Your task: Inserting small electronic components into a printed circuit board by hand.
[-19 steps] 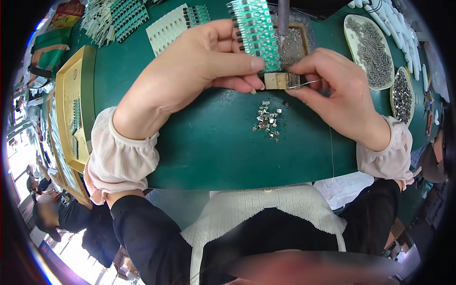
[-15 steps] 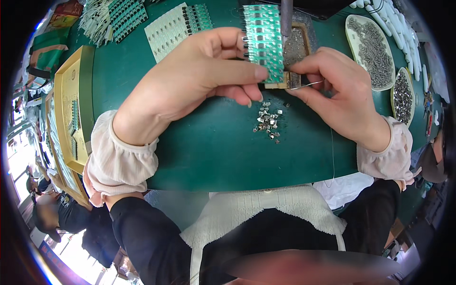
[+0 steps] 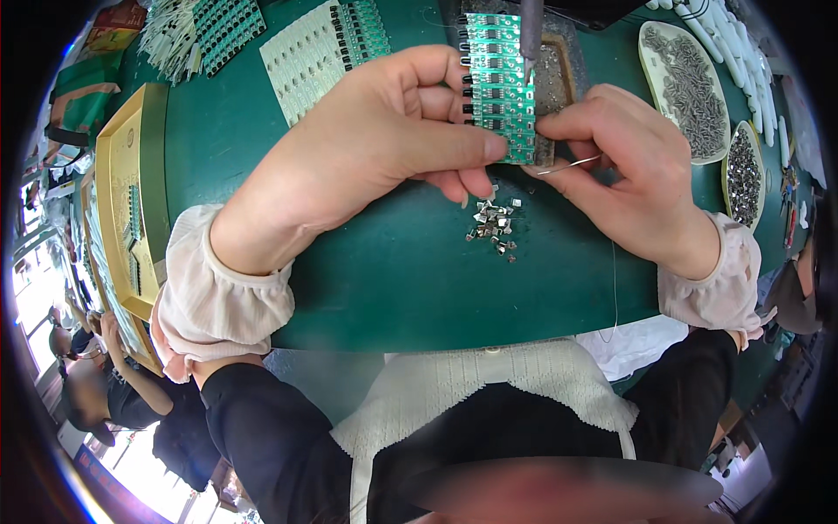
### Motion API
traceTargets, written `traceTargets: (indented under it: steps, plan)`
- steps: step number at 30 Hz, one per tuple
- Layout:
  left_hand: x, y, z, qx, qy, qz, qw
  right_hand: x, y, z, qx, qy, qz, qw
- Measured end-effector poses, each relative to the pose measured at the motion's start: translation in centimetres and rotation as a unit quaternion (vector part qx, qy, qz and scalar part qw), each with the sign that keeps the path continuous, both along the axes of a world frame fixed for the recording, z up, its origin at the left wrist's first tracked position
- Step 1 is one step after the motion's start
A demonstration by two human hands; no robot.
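A green circuit board panel [image 3: 499, 87] with rows of black chips is pinched between the thumb and fingers of my left hand [image 3: 349, 144]. Dark cylindrical parts line its left edge. Against its upper right edge hangs a soldering iron [image 3: 531, 35], pointing downward. My right hand [image 3: 633, 170] pinches a thin solder wire [image 3: 572, 165], its free end beside the board's lower right corner. The wire's tail drops past the table's front edge. Below the board lies a small heap of shiny metal pieces [image 3: 493, 225]. Behind the board, a brown-rimmed tray [image 3: 566, 61] is partly hidden.
On the right stand a tray of springs [image 3: 672, 52] and a dish of small metal parts [image 3: 743, 179], near white tubes [image 3: 738, 65]. A yellow box [image 3: 122, 166] holding boards is at left. Pale panels [image 3: 297, 65] and green boards [image 3: 229, 35] lie behind. Another person [image 3: 131, 389] sits far left.
My left hand has shifted the board slightly right and down and tilted it, so its chips show more plainly. My right hand has moved slightly right, with the solder wire still in it.
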State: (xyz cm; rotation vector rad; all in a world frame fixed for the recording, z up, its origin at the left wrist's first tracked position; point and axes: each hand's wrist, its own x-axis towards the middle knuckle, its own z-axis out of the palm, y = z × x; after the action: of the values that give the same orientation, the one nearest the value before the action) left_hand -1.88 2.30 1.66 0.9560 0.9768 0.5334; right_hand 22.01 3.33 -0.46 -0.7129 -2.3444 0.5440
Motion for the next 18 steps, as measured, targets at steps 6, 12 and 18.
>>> traceTargets:
  steps: [6, 12, 18]
  plan:
    - [0.4, -0.5, -0.3, 0.042, 0.012, 0.014, 0.999, 0.2, -0.1, 0.4, -0.01, -0.012, -0.004, 1.0]
    - [0.1, 0.1, -0.3, 0.082, -0.003, 0.035, 0.996, 0.7, 0.0, 2.9, -0.3, -0.004, -0.071, 0.951]
    - [0.3, 0.3, 0.7, 0.03, 0.002, 0.095, 0.995, 1.0, -1.1, 3.7, -0.171, 0.037, 0.014, 0.984]
